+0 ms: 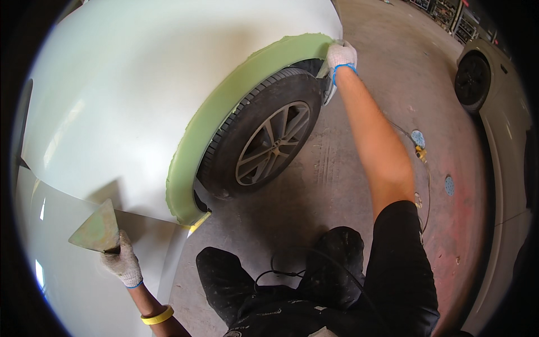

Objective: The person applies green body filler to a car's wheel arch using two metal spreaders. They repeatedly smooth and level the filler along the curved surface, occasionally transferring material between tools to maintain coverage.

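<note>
At the lower left, my left hand (124, 263), in a white knit glove, grips a putty knife (96, 229) by its handle; its wide, fan-shaped blade is smeared with green filler. A broad band of pale green body filler (193, 135) follows the wheel arch of a white car (129, 95). My right hand (341, 55), gloved alike with a blue cuff, is closed at the far end of that band. A thin pale green edge shows beside its fingers, but what it holds is mostly hidden.
Inside the arch sits a black tyre with a spoked wheel (274, 150). Yellow tape (199, 222) marks the band's near end. A hose (428, 196) and blue discs (417, 139) lie on the concrete floor (393, 33). Another car (502, 151) stands at the right.
</note>
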